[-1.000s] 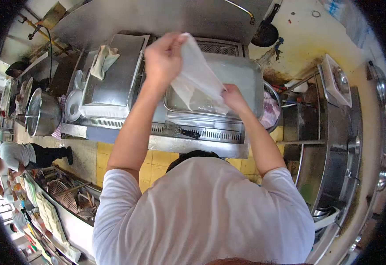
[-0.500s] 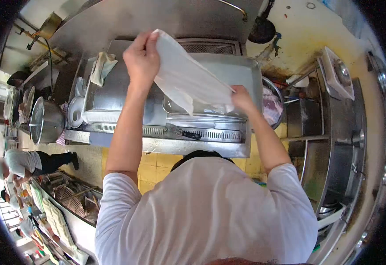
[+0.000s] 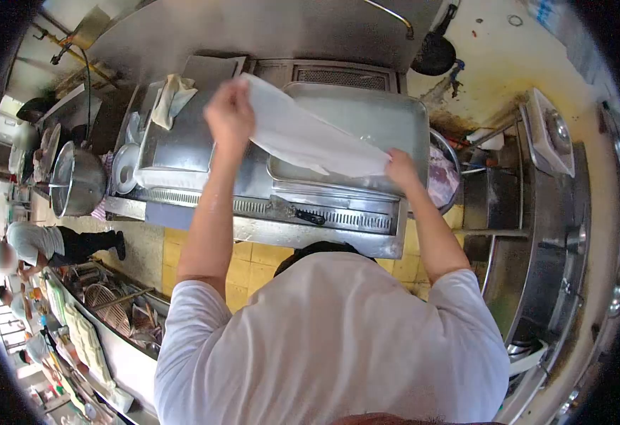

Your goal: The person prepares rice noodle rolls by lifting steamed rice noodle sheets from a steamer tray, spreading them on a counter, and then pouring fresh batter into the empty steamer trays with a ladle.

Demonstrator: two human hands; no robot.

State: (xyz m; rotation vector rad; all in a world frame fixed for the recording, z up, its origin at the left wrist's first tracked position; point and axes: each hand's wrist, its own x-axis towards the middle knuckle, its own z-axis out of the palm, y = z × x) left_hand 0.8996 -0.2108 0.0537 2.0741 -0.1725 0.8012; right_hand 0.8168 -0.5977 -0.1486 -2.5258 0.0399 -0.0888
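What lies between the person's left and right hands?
A thin white sheet, held at one end by the left hand and at the other by the right hand, above the metal tray, as the head view shows.

Wide head view, down toward white sheet (image 3: 301, 133)

Tray (image 3: 388, 117) partly hidden by white sheet (image 3: 296, 132), metal bowl (image 3: 457, 161) partly hidden, a co-worker's head (image 3: 3, 256) blurred

Both our arms reach up the frame, elbows wide; our left hand (image 3: 230, 113) pinches at upper center-left, higher than our right hand (image 3: 401, 168), also pinching (fingertips hard to make out), right of center.
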